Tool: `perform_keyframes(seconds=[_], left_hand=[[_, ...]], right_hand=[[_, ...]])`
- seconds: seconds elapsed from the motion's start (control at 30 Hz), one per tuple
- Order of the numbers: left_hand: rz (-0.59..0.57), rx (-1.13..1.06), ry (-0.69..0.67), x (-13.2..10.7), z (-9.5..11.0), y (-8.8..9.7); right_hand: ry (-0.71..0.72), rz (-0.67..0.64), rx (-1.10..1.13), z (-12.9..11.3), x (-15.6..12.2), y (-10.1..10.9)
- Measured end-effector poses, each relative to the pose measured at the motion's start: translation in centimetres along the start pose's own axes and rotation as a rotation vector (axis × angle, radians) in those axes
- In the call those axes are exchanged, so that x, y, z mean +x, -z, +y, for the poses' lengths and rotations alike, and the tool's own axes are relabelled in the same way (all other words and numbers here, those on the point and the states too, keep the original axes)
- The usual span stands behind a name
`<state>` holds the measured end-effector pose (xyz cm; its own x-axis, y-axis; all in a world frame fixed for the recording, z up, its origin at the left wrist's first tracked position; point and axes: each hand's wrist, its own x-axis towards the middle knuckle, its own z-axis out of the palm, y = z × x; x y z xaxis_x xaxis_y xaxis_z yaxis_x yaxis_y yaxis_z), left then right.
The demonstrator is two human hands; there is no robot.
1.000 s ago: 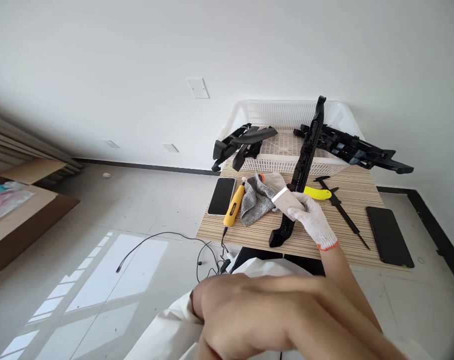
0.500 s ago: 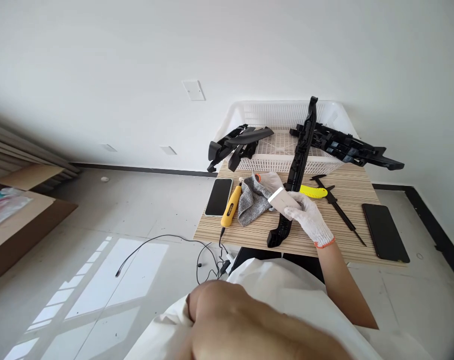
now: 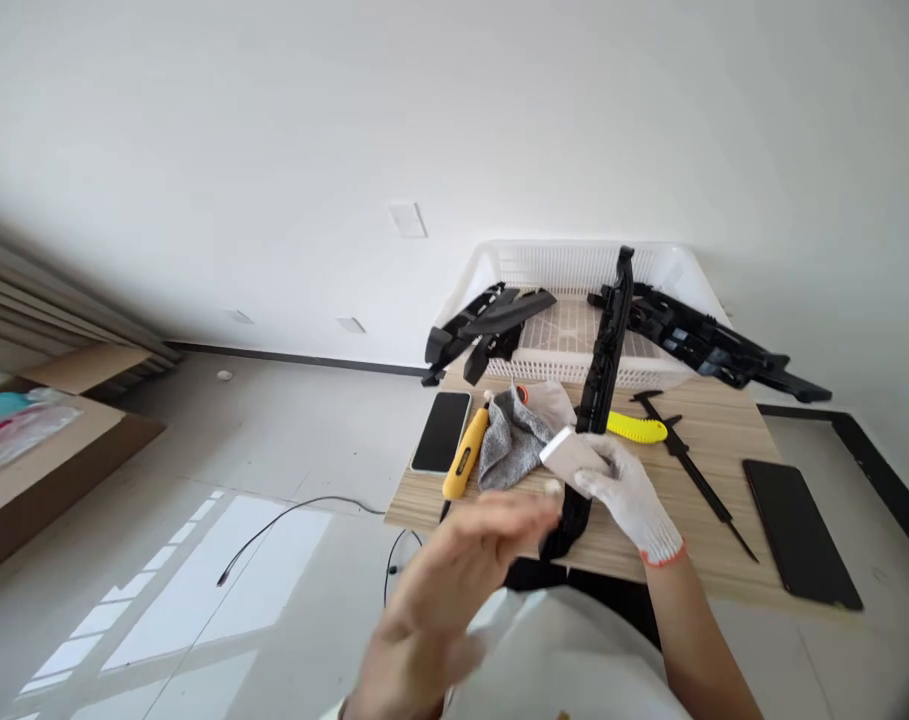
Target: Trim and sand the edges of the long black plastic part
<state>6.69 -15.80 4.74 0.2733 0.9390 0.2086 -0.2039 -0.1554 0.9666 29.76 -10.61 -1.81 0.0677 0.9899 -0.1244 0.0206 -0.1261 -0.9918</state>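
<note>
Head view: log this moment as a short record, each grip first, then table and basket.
Left grip: bare, blurred, looks open, nothing seen in it
Right grip: white-gloved, closed on pale block
Behind block: long black part, contact unclear
Table: pale-rimmed phone, yellow tool, grey cloth left of block; caliper, dark phone right
Basket: white, black parts at left and right
</note>
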Motion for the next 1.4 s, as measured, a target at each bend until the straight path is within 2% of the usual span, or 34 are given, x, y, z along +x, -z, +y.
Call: perform_keyframes(seconds=[0.1, 0.17, 0.27, 0.33, 0.4, 0.5, 0.6, 0.7, 0.83, 0.93, 1.0, 1.2, 1.3, 1.4], left_hand=[[-0.019, -0.031, -0.028, 3.9, -2.6, 0.0], [-0.044, 0.007, 0.079, 5.4, -4.9, 0.8], [-0.209, 0.126, 0.248, 6.0, -8.1, 1.8], [-0.327, 0.3, 0.266, 5.8, -9.6, 1.5], [-0.379, 0.446, 0.262, 5.7, -10.3, 0.8], [-0.361, 0.543, 0.301, 5.9, -10.4, -0.2], [-0.382, 0.573, 0.33, 6.3, -10.2, -0.5], [-0.425, 0.573, 0.33, 6.5, -10.1, -0.3], [-0.425, 0.607, 0.271, 6.6, -10.0, -0.2], [-0.427, 0.642, 0.25, 6.6, -10.2, -0.3], [-0.432, 0.683, 0.255, 6.6, -10.3, -0.3], [-0.446, 0.718, 0.2, 6.4, -10.9, -0.2], [-0.434, 0.696, 0.217, 6.3, -10.9, -0.1], [-0.402, 0.655, 0.22, 6.5, -10.8, -0.2]], right_hand=[[-0.051, -0.013, -0.024, 0.3, -0.1, 0.1], [-0.051, -0.055, -0.039, 0.8, -0.1, 0.1], [0.016, -0.034, -0.081, 1.5, -0.3, -0.3], [0.054, -0.029, -0.103, 1.9, -0.5, -0.4], [0.075, -0.039, -0.132, 2.1, -0.7, -0.5], [0.065, -0.074, -0.224, 1.9, -0.9, -0.3], [0.038, -0.104, -0.297, 1.7, -0.8, 0.0], [0.015, -0.128, -0.204, 1.9, -0.6, 0.0], [-0.051, -0.078, -0.015, 2.5, -0.3, -0.1], [-0.081, -0.065, -0.052, 2.2, -0.4, 0.1], [-0.079, -0.104, -0.098, 1.5, -0.5, 0.5], [-0.193, -0.339, -0.135, -0.6, -0.2, 1.7], [-0.144, -0.32, -0.116, -0.3, 0.1, 1.5], [-0.082, -0.219, -0.041, 0.9, 0.0, 1.1]])
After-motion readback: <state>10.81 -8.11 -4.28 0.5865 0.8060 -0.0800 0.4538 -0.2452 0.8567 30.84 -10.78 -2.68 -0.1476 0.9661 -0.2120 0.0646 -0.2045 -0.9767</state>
